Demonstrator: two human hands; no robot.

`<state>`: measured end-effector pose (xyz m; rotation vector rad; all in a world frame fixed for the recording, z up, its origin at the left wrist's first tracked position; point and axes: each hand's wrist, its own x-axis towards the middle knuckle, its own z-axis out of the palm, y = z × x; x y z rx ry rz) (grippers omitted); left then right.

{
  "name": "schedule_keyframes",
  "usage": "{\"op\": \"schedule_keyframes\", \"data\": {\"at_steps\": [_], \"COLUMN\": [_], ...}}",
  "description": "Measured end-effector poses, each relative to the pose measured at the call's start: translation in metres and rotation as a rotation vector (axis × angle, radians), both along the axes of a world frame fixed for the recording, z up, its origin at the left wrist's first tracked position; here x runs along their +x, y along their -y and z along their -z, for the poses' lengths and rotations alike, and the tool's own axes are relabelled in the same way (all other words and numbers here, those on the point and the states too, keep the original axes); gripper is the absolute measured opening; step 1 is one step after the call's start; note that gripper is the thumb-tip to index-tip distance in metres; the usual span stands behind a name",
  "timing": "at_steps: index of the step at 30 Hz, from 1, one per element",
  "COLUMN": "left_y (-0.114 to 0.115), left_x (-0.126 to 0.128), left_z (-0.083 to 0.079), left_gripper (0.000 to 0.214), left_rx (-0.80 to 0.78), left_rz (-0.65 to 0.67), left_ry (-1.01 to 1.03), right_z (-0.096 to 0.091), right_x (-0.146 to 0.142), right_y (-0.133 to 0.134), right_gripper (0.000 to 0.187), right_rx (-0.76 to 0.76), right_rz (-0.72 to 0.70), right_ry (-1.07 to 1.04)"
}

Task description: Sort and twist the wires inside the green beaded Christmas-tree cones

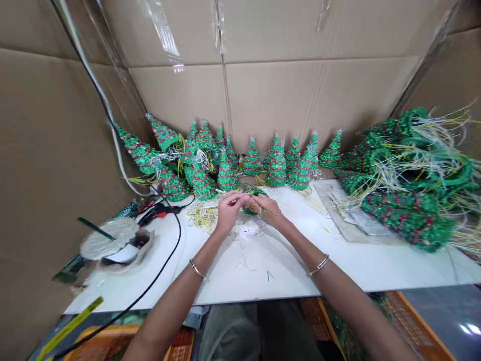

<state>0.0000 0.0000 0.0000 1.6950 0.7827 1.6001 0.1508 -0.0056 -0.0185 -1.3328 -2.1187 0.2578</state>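
Note:
At the middle of the white table, my left hand (230, 206) and my right hand (267, 208) meet with bent fingers. Thin yellow wires (259, 202) show between them, and both hands look closed on these. Partly hidden behind the fingers is a green tinsel piece (257, 190), which resembles the small Christmas trees around it; my right hand is against it. Left of my left hand lies a pile of yellow and white wire clippings (203, 215). Small Christmas trees with red garlands, such as this upright one (226, 173), stand just beyond my hands.
Larger tinsel cones (409, 200) trailing long wires lie at the right, beside a flat board (338, 210) with papers. A red-and-black glue gun (154, 211), its black cable (161, 271) and a roll of tape (112, 240) are at the left. Cardboard walls (274, 95) enclose the table.

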Motion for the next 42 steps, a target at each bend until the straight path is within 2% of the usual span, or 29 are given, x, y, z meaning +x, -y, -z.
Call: {"op": "schedule_keyframes", "data": {"at_steps": [5, 8, 12, 16, 20, 25, 37, 42], "left_y": [0.006, 0.006, 0.004, 0.002, 0.001, 0.002, 0.001, 0.0], "left_x": [0.003, 0.005, 0.004, 0.003, 0.003, 0.004, 0.002, 0.003], "left_z": [0.0, 0.001, 0.003, 0.005, 0.007, 0.008, 0.007, 0.008], "left_gripper": [0.015, 0.016, 0.02, 0.023, 0.023, 0.022, 0.021, 0.019], "left_rx": [-0.036, -0.067, -0.153, -0.211, -0.217, -0.228, -0.2, -0.174], "left_rz": [0.001, -0.001, -0.026, -0.029, -0.037, -0.047, -0.072, -0.07], "left_ry": [-0.001, 0.022, 0.108, 0.15, 0.164, 0.174, 0.163, 0.167], "right_z": [0.001, -0.002, -0.008, -0.009, -0.004, -0.002, -0.011, -0.013], "right_x": [0.002, 0.003, 0.001, -0.004, -0.007, -0.005, -0.001, 0.0], "right_y": [0.002, 0.004, 0.01, 0.013, 0.01, 0.008, 0.011, 0.012], "right_gripper": [0.036, 0.033, 0.032, 0.037, 0.036, 0.033, 0.035, 0.037], "right_rx": [0.001, 0.017, 0.051, 0.053, 0.031, 0.071, 0.187, 0.189], "right_rz": [0.007, -0.004, -0.098, -0.124, -0.127, -0.115, -0.136, -0.133], "right_ry": [0.073, 0.034, -0.241, -0.555, -0.655, -0.655, -0.55, -0.513]}}
